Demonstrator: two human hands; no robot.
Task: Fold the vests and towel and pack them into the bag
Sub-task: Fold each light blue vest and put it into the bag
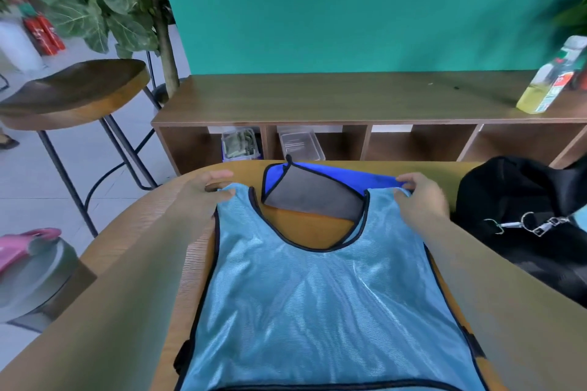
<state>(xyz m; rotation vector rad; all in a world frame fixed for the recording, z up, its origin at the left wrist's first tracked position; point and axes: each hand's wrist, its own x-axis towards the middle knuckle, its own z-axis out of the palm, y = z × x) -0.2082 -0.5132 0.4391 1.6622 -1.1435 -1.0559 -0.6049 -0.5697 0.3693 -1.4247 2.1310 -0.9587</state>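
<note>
Vest (317,301) in pale blue mesh lies spread flat on the table (143,232), neck hole facing away from the person, and both hands have it by the shoulders: the left hand (203,197) pinches the left strap, the right hand (422,200) pinches the right one, fingers curled tight on the fabric. Under it I think there's an orange vest (311,225) (it shows through the neck hole and along the right edge), and that's the first worry: lift or fold the blue one and the slippery mesh may drag the lower layer along with it. One strap slipping out of a pinch would skew the fold. The towel (311,197), grey with a blue border, sits just beyond the straps at the far edge; a forward sweep could nudge it off. The bag (521,200) waits on the right, and its metal clips (540,225) look ready to snag mesh.
</note>
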